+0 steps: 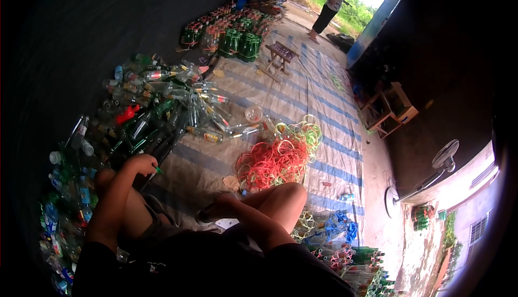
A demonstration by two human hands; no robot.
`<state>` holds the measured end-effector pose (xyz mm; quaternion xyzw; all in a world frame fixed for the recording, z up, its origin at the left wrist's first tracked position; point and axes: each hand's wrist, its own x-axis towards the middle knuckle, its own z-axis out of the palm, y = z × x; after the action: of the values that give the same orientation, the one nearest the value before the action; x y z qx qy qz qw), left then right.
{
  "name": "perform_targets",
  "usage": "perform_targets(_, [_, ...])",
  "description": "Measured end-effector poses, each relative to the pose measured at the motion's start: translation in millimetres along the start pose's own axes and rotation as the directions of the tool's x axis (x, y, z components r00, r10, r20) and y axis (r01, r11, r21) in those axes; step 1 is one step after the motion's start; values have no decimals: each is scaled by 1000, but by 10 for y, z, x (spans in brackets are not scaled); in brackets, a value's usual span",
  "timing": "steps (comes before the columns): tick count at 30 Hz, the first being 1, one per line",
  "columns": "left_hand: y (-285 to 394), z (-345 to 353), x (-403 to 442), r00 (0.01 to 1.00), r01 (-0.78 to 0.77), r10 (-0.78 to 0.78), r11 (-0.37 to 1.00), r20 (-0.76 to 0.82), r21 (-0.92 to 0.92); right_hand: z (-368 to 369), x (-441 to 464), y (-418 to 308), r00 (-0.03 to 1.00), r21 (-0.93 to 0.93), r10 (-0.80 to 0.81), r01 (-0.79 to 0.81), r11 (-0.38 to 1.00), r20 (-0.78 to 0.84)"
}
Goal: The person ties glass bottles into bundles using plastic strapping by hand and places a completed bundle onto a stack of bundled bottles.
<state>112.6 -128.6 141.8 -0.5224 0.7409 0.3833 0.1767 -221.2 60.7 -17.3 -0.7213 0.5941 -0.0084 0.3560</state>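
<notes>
My left hand (141, 164) is closed, with a small green piece (158, 171) showing at its fingers; the rest of that piece is hidden or too small to name. It is beside the heap of loose glass and plastic bottles (143, 121). Low in the middle, my right hand (220, 206) is between my knees, close to a dark shoe; its fingers are unclear. Beyond my right knee lies a tangled pile of red strapping loops (275, 162), with pale green loops (308, 135) behind it.
Bundled bottles (240, 43) stand at the back, near a small stool (280, 57). More bundles (350, 259) are at lower right. A striped sheet (329, 119) covers the floor. A fan (445, 154) and wooden frame (380, 113) are right. One person (328, 10) stands outside.
</notes>
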Motion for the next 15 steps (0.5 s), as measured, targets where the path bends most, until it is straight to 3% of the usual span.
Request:
perform_targets(6, [-25,19,23,1000,-2,2,1000,-1,-9,-187,-155,-187,996,110,-6,-5,994,93])
perform_targets(12, [29,-8,-48,1000,12,-12,1000,-7,-3,-117,-185,-162,994,103,-110,112,988,-25])
perform_targets(15, [16,-8,-23,1000,4,-4,1000,-3,-7,-187,-173,-158,995,73,-44,37,997,95])
